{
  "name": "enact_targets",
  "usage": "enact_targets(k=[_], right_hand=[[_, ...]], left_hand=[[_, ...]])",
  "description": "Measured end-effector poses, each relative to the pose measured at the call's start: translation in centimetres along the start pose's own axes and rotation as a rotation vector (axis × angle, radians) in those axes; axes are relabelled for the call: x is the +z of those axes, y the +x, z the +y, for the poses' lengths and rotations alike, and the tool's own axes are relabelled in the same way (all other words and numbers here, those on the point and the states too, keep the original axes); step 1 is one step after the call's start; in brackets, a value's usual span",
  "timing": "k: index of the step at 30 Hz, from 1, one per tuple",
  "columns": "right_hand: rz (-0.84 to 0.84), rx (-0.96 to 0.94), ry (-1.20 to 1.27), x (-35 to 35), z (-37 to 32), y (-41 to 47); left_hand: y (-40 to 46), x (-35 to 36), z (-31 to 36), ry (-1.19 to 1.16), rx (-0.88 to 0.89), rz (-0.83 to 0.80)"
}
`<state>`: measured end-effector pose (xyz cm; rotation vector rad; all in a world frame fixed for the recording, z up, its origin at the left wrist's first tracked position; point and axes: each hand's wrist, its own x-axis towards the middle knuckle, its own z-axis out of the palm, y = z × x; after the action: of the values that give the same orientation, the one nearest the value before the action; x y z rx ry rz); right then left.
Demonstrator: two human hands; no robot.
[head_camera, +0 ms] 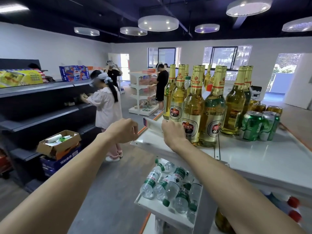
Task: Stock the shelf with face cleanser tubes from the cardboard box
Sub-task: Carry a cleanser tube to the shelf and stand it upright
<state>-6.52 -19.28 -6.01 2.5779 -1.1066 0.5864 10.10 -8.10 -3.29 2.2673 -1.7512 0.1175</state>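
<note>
Standing out largest, white shelf (253,159) is carrying beer bottles (194,105); cardboard box (58,144) is sitting far left with tubes inside. Right hand (173,132) is gripping a white cleanser tube (152,124) over the shelf edge, left hand (123,130) is curling beside it, fingers holding nothing visible.

Tall golden glass beer bottles (194,105) crowded the white metal shelf top (263,159) just right of your hands, with green drink cans (260,125) beyond them. You had bare shelf nearer you, right of the bottles, and open grey floor (109,179) left.
</note>
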Motion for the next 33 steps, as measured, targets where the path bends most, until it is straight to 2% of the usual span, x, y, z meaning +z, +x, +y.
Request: enact_targets(k=[3,8,14,18,21,26,30,33], right_hand=[[0.034,0.003,0.105,-0.9,-0.9,0.5],[-0.029,0.052,0.478,-2.3,-3.0,1.5],[-0.069,-0.015,0.848,-2.9,-5.8,2.1],[-0.152,-0.044,1.120,-2.7,-8.4,2.0],[-0.286,-0.075,1.340,-1.5,-10.8,1.2],[-0.487,-0.043,1.479,4.3,-14.4,-3.8],[-0.674,0.002,1.506,11.1,-17.0,-11.6],[-0.840,0.057,1.483,15.8,-18.5,-18.0]], left_hand=[[-0.4,-1.0,-0.3,0.003,-0.025,0.004],[-2.1,-2.8,-1.5,-0.049,-0.174,0.057],[-4.8,-5.9,-3.9,-0.153,-0.262,0.095],[-7.3,-7.2,-5.1,-0.419,-0.360,0.195],[-9.5,-7.0,-5.6,-0.568,-0.413,0.211],[-14.4,-1.4,-6.7,-0.673,-0.521,0.261],[-20.1,8.0,-6.8,-0.911,-0.694,0.330],[-25.0,14.9,-6.7,-0.962,-0.842,0.316]])
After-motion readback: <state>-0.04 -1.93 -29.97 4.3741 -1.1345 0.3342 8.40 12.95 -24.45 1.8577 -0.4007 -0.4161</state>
